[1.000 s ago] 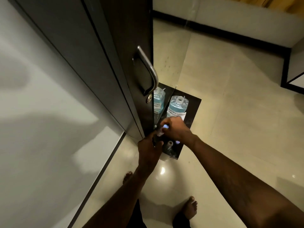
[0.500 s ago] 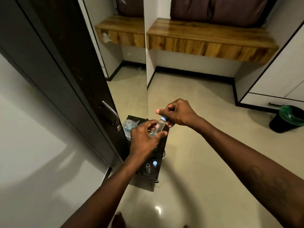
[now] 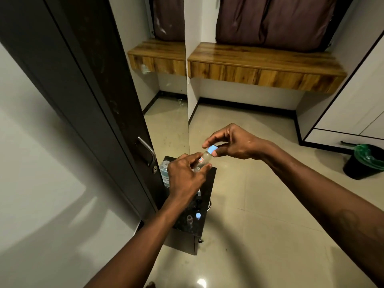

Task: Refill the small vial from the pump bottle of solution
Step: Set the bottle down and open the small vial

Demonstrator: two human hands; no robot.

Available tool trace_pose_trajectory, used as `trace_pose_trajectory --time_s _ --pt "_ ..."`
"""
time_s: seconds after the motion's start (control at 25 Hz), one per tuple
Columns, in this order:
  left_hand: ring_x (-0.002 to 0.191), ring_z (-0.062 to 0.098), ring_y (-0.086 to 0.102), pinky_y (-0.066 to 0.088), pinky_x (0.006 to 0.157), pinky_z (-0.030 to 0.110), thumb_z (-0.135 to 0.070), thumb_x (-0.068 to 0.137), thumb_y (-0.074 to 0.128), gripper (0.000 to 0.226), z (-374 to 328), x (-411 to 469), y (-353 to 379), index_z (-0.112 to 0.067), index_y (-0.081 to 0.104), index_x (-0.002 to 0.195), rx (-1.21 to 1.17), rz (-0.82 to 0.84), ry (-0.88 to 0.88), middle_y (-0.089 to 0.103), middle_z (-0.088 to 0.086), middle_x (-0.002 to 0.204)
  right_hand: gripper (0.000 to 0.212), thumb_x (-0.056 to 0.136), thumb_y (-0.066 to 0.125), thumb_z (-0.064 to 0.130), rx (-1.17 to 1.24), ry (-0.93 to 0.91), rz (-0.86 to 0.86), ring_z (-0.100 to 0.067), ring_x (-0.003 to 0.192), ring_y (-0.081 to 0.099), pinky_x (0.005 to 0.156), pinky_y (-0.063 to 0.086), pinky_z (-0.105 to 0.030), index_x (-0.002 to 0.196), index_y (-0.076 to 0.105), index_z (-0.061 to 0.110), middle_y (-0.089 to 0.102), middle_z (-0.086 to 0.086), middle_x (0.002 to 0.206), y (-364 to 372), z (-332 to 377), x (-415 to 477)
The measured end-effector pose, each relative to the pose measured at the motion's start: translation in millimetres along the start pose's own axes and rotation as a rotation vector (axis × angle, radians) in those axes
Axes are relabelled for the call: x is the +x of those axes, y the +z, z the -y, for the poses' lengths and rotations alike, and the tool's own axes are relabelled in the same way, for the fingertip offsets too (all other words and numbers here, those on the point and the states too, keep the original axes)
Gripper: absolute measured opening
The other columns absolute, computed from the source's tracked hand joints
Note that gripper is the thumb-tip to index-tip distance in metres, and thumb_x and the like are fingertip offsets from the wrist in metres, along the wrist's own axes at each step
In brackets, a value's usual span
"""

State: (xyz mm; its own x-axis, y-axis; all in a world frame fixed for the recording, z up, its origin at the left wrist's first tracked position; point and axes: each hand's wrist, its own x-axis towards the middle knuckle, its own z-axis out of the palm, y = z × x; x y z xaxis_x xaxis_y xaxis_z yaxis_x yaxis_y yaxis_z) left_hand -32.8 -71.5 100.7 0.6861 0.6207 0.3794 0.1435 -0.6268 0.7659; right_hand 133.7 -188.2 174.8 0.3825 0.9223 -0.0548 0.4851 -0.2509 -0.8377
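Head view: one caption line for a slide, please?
Left hand holds the vial; right hand pinches its blue cap.

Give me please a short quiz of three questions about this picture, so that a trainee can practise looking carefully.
1. True or false: the left grip holds the small vial by its body.
2. What does the right grip pinch? A) the blue cap B) the door handle C) a spoon
3. Fill in: the bin at the right has a ____ lining.
Key: 1 true; 2 A; 3 green.
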Motion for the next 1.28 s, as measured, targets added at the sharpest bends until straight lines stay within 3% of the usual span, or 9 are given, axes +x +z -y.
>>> trace_pose_trajectory --time_s 0.12,0.2,0.28,0.4,0.64,0.8,0.92,1.08,1.28 --pt "0.071 0.004 0.064 0.052 0.063 0.013 -0.028 0.074 0.090 0.043 -0.8 2.1 -1.5 -0.019 0.077 0.113 -0.034 -0.055 -0.012 0.072 -0.004 0.085 0.049 0.084 0.081 0.035 -0.137 -0.020 -0.053 -0.008 0.109 0.071 0.087 0.062 -0.029 0.129 0.069 0.017 0.072 0.002 0.126 4.5 8.1 6.0" --pt "0.074 0.006 0.067 0.057 0.068 0.018 -0.029 0.073 0.090 0.044 -0.9 6.6 -3.1 -0.017 0.076 0.113 -0.058 -0.062 -0.024 0.074 -0.003 0.088 0.047 0.085 0.074 0.053 -0.244 0.000 -0.149 -0.012 0.076 0.077 0.063 0.065 -0.035 0.109 0.076 0.013 0.079 -0.003 0.097 8.3 9.0 9.3" --pt "0.074 0.007 0.067 0.059 0.069 0.024 -0.030 0.073 0.090 0.045 -0.3 9.9 -4.8 -0.016 0.077 0.114 -0.043 -0.057 -0.028 0.074 -0.003 0.089 0.030 0.089 0.075 0.039 -0.242 -0.007 -0.146 -0.012 0.068 0.076 0.062 0.064 -0.032 0.100 0.078 0.012 0.078 -0.003 0.083 6.9 8.5 13.3" --pt "0.073 0.008 0.066 0.060 0.067 0.032 -0.030 0.074 0.089 0.044 4.5 10.6 -7.0 -0.018 0.077 0.115 -0.039 -0.056 -0.046 0.073 -0.005 0.087 0.034 0.089 0.076 0.009 -0.203 -0.075 -0.004 -0.004 0.102 0.071 0.084 0.058 -0.016 0.121 0.075 0.020 0.075 0.007 0.115 2.0 13.9 13.3" --pt "0.079 0.005 0.067 0.059 0.072 0.024 -0.029 0.076 0.088 0.043 9.8 5.5 -8.3 -0.017 0.076 0.116 -0.025 -0.033 -0.024 0.075 -0.003 0.096 0.030 0.095 0.069 0.039 -0.264 -0.010 -0.122 -0.013 0.064 0.075 0.058 0.063 -0.030 0.098 0.077 0.010 0.077 -0.005 0.081 11.4 17.1 20.8" --pt "0.079 0.000 0.063 0.051 0.071 0.010 -0.029 0.078 0.087 0.044 21.4 1.2 -10.8 -0.017 0.074 0.119 -0.007 -0.017 -0.058 0.074 -0.005 0.097 0.033 0.088 0.078 0.012 -0.270 -0.076 -0.027 -0.003 0.103 0.070 0.085 0.061 -0.024 0.120 0.074 0.022 0.075 0.006 0.116 13.8 17.0 23.1" --pt "0.080 -0.004 0.062 0.056 0.073 0.015 -0.027 0.079 0.086 0.043 22.4 -0.9 -11.9 -0.017 0.074 0.118 -0.006 -0.019 -0.036 0.073 -0.008 0.096 0.055 0.087 0.079 0.037 -0.301 -0.063 0.014 -0.002 0.108 0.066 0.077 0.056 -0.012 0.137 0.062 0.024 0.067 0.004 0.132 21.1 16.8 26.1" --pt "0.087 0.004 0.068 0.059 0.081 0.022 -0.031 0.077 0.088 0.044 26.2 3.7 -14.2 -0.017 0.075 0.117 0.008 -0.033 -0.033 0.076 -0.003 0.103 0.025 0.094 0.072 0.029 -0.235 -0.009 -0.045 -0.016 0.063 0.075 0.056 0.061 -0.027 0.098 0.077 0.006 0.077 -0.010 0.079 27.0 14.0 33.4" --pt "0.086 0.003 0.068 0.051 0.071 0.002 -0.029 0.080 0.086 0.042 46.0 -1.1 4.0 -0.019 0.074 0.119 -0.094 -0.044 -0.218 0.073 -0.004 0.103 0.017 0.093 0.073 0.022 -0.049 0.085 -0.097 -0.021 0.070 0.078 0.069 0.066 -0.036 0.096 0.078 0.007 0.078 -0.009 0.080 51.8 -7.9 50.6"
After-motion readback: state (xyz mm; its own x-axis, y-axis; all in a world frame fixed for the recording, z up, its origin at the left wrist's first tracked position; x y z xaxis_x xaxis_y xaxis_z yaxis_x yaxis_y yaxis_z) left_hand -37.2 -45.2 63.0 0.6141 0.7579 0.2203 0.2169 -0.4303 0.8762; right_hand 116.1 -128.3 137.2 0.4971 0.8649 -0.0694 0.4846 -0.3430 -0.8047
